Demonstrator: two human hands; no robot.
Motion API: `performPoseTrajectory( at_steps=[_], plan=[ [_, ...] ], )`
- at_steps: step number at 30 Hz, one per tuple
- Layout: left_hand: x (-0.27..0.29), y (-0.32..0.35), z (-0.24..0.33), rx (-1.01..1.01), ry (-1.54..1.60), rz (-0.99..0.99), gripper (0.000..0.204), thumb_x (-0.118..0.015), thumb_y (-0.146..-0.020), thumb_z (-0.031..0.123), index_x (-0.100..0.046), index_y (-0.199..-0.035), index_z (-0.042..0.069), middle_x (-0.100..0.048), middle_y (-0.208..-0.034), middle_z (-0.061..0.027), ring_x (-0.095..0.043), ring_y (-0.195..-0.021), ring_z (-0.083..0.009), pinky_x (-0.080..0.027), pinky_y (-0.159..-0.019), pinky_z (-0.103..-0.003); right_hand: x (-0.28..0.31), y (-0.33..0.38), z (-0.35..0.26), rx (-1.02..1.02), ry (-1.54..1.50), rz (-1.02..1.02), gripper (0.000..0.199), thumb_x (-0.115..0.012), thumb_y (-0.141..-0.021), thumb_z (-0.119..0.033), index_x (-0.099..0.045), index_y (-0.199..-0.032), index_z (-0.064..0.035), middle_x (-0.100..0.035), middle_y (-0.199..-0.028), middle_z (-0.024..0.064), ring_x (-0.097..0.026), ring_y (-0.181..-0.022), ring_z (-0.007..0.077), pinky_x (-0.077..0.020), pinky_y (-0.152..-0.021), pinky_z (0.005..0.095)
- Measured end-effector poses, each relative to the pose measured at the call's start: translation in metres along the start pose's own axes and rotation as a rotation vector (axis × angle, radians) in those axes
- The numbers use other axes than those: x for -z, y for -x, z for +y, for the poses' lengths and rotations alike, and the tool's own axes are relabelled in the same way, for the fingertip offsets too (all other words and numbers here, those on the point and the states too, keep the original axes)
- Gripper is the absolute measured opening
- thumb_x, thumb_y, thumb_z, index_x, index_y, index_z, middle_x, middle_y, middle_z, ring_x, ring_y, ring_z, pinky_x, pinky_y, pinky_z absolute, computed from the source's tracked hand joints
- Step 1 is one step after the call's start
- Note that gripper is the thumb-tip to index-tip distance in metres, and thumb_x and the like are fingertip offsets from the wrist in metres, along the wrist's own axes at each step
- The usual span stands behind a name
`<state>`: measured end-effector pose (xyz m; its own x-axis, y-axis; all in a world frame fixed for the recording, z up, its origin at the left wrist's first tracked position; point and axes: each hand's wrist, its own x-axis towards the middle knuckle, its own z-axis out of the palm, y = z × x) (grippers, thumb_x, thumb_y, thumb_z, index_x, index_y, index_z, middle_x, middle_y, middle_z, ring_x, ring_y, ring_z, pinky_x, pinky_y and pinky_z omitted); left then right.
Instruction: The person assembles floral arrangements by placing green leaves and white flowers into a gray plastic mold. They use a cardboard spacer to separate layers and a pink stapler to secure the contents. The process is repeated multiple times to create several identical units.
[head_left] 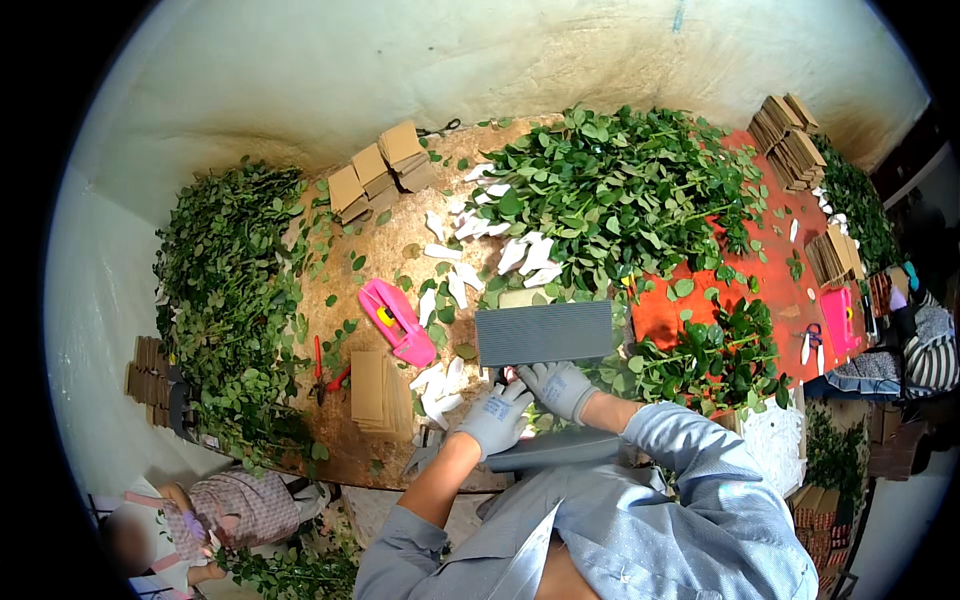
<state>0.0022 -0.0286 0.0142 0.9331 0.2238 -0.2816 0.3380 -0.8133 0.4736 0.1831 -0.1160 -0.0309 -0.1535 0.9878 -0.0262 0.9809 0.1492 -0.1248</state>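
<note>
My left hand (497, 418) and my right hand (558, 388), in pale grey gloves, meet at the near edge of a dark grey ribbed board (543, 333). Both hands have their fingers bent together around a small reddish thing between them, too covered to name. Close below my hands lies a second dark grey panel (556, 450), in front of my body. Left of the board is a pink tape dispenser (400, 322) with a yellow core. Several white soft sleeves (440, 395) lie beside my left hand. Leafy green stems (700, 360) spread to the right of the board.
Red-handled pruning shears (320, 372) and a cardboard stack (380, 392) lie to the left. Heaps of leafy stems (620, 190) cover the far side, with another heap (235, 310) at left. More cardboard stacks (380, 170) stand behind. Another person (220, 510) holds stems at lower left.
</note>
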Motion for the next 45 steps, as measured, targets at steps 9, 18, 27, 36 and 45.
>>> performPoseTrajectory(
  at_steps=[9,18,27,36,45],
  plan=[
    [-0.007,0.008,-0.007,0.061,-0.265,-0.014,0.056,-0.060,-0.092,0.028,-0.049,-0.141,0.006,-0.051,-0.143,-0.0162,-0.057,-0.115,-0.0370,-0.046,-0.096,-0.052,0.004,-0.005,-0.001,0.002,-0.047,0.157,0.045,-0.053,-0.092,-0.018,-0.054,-0.136,-0.0059,-0.059,-0.127,0.0224,-0.060,-0.113,0.0393,-0.0486,-0.094,0.0515],
    [-0.002,-0.004,0.001,0.082,-0.198,-0.104,0.061,-0.059,-0.090,0.024,-0.045,-0.146,0.007,-0.048,-0.148,-0.0130,-0.061,-0.112,-0.0332,-0.050,-0.093,-0.046,0.064,0.052,0.032,-0.048,-0.265,0.086,0.039,-0.065,-0.081,-0.013,-0.059,-0.119,-0.0083,-0.059,-0.101,0.0103,-0.063,-0.097,0.0292,-0.0511,-0.081,0.0405],
    [0.005,0.001,-0.002,0.100,-0.151,-0.174,0.065,-0.060,-0.088,0.015,-0.039,-0.150,0.009,-0.042,-0.151,-0.0137,-0.059,-0.117,-0.0364,-0.048,-0.099,-0.045,0.037,0.127,0.072,-0.584,-0.112,0.349,0.051,-0.071,-0.081,-0.018,-0.055,-0.127,-0.0040,-0.054,-0.128,0.0191,-0.047,-0.124,0.0420,-0.0410,-0.103,0.0523],
    [0.003,-0.004,-0.003,0.033,-0.193,-0.153,0.062,-0.061,-0.090,0.026,-0.043,-0.146,0.006,-0.048,-0.145,-0.0165,-0.061,-0.107,-0.0372,-0.050,-0.092,-0.047,-0.004,0.119,0.096,-0.606,-0.080,0.164,0.028,-0.063,-0.080,-0.013,-0.067,-0.107,-0.0112,-0.062,-0.105,0.0154,-0.059,-0.102,0.0344,-0.0455,-0.087,0.0477],
    [0.010,-0.008,0.006,0.091,-0.200,-0.195,0.067,-0.066,-0.086,0.029,-0.045,-0.146,0.006,-0.048,-0.143,-0.0127,-0.060,-0.108,-0.0365,-0.051,-0.093,-0.046,-0.008,0.116,0.100,-0.622,-0.063,0.060,0.039,-0.058,-0.085,-0.015,-0.065,-0.123,-0.0111,-0.062,-0.113,0.0160,-0.055,-0.116,0.0338,-0.0375,-0.104,0.0453]
  ],
)
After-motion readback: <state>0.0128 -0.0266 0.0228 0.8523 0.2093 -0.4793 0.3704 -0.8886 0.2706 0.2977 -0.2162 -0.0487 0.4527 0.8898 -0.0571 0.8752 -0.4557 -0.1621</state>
